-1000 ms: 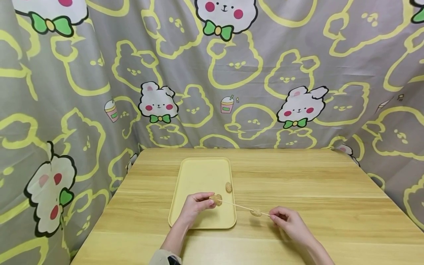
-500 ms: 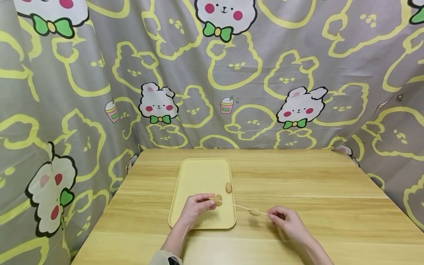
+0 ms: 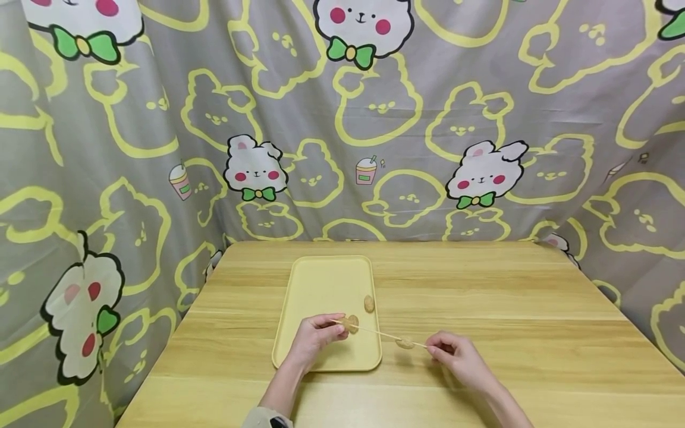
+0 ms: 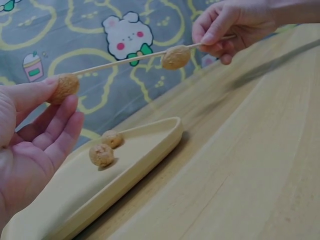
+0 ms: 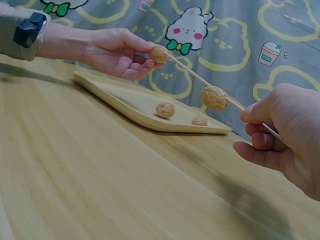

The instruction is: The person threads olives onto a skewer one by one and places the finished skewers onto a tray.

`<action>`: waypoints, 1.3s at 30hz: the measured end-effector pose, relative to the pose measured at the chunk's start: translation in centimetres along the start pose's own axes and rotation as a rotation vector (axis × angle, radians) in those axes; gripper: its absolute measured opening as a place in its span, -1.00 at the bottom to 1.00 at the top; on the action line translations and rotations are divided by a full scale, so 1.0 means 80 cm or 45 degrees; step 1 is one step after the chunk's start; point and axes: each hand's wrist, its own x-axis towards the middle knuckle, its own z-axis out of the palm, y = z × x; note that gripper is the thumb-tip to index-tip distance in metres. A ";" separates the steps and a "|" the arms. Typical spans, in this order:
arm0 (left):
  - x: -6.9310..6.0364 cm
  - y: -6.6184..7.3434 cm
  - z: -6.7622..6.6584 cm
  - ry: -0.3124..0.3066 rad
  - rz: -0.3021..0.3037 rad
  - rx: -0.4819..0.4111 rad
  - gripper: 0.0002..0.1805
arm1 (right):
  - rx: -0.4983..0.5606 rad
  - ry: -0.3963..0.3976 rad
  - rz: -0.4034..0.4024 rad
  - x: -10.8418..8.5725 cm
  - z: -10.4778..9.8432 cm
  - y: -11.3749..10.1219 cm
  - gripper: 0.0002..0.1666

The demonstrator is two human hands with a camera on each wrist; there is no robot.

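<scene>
My left hand (image 3: 314,340) pinches a wrinkled brown meatball (image 4: 67,89) above the tray. A thin wooden skewer (image 3: 382,334) runs through it, its far end showing past the left fingers in the head view. On the skewer near my right hand (image 3: 461,358) sits a second meatball (image 5: 213,97), apart from the first. The right thumb and fingers pinch the skewer's other end, just off that second meatball. Two more meatballs lie on the pale yellow tray (image 3: 321,279), one (image 4: 102,155) closer in the left wrist view and another (image 4: 112,139) behind it.
The tray stands on a wooden table (image 3: 481,285), left of its middle. A grey curtain (image 3: 321,119) with yellow cartoon outlines hangs behind the table and along its sides. A dark band (image 5: 29,30) circles the left sleeve.
My right hand has moved a little to the left with the skewer and its nearer meatball. More of the skewer's end shows past the left fingers. The left hand stays nearly still.
</scene>
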 end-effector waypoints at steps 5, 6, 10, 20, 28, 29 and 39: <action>-0.002 -0.002 0.001 0.002 0.002 -0.017 -0.74 | 0.006 0.005 0.030 0.000 0.002 0.001 -0.91; -0.002 -0.002 0.002 0.001 0.004 -0.020 -0.74 | 0.005 0.008 0.032 0.000 0.002 0.001 -0.91; -0.002 -0.005 0.004 -0.001 0.018 0.001 -0.68 | 0.011 0.010 0.014 0.001 0.004 0.002 -0.92; -0.003 -0.008 0.010 -0.017 0.059 0.052 -0.57 | 0.036 0.017 -0.041 0.003 0.008 0.003 -0.94; -0.006 -0.010 0.011 -0.002 0.040 0.065 -0.59 | 0.071 -0.008 -0.028 0.005 0.011 0.002 -0.93; -0.006 -0.010 0.011 -0.002 0.040 0.064 -0.59 | 0.073 -0.012 -0.022 0.005 0.012 0.002 -0.93; -0.007 -0.012 0.013 -0.006 0.024 0.016 -0.59 | 0.076 -0.028 -0.016 0.007 0.015 -0.001 -0.92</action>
